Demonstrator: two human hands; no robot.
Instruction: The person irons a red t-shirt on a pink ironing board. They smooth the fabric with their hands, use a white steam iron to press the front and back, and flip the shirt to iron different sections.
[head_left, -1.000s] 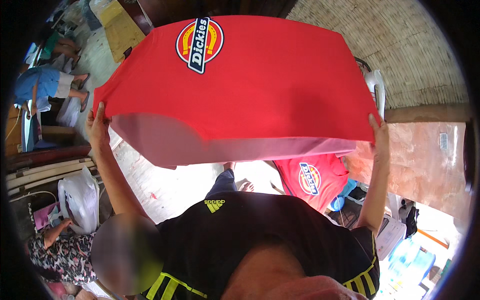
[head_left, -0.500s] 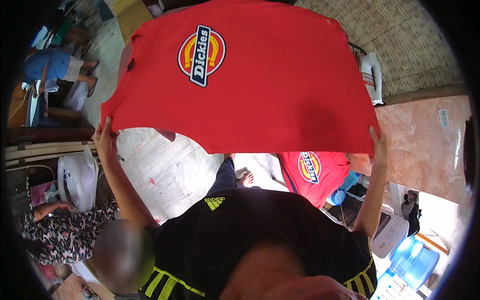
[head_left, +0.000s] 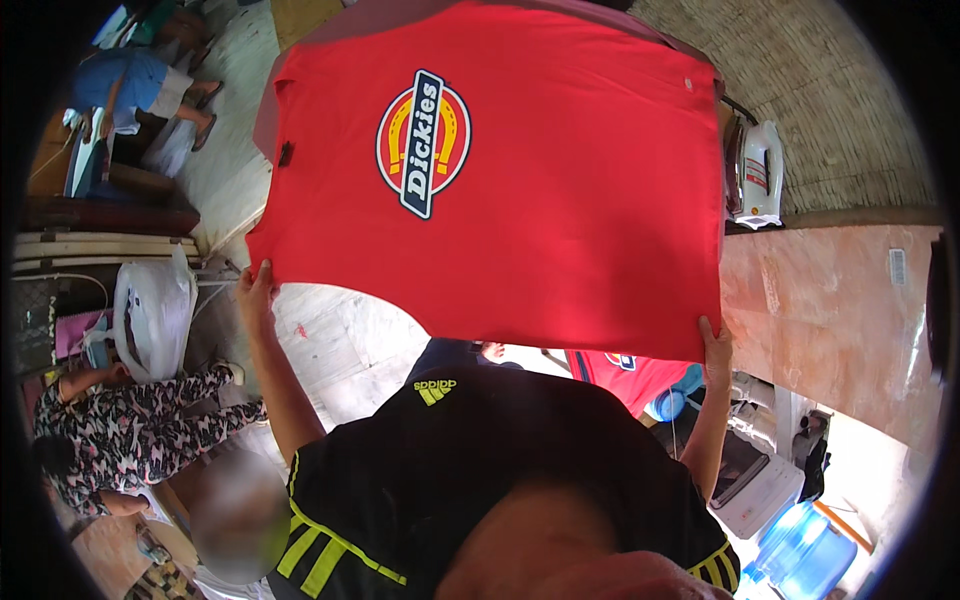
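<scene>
A red sleeveless shirt (head_left: 560,190) with a round yellow, white and navy emblem is spread wide in front of me. Its far part lies over a padded board, whose muted pink edge shows around it. My left hand (head_left: 257,287) pinches the shirt's near-left corner, by the shoulder. At the near-right corner, the hem is gripped by my right hand (head_left: 715,345). The curved armhole faces me between the two. A second red shirt with a similar emblem (head_left: 640,380) hangs lower down, partly hidden under the first.
A white clothes iron (head_left: 760,175) stands right of the board. Beyond it are a woven mat wall (head_left: 780,90) and a pinkish panel (head_left: 830,320). A blue water jug (head_left: 805,550) is at lower right. Other people are at left, near a white plastic bag (head_left: 155,315).
Both hands have come nearer to me and closer together, drawing the shirt toward me. More of the board's edge and the iron now shows, while the second shirt is more covered.
</scene>
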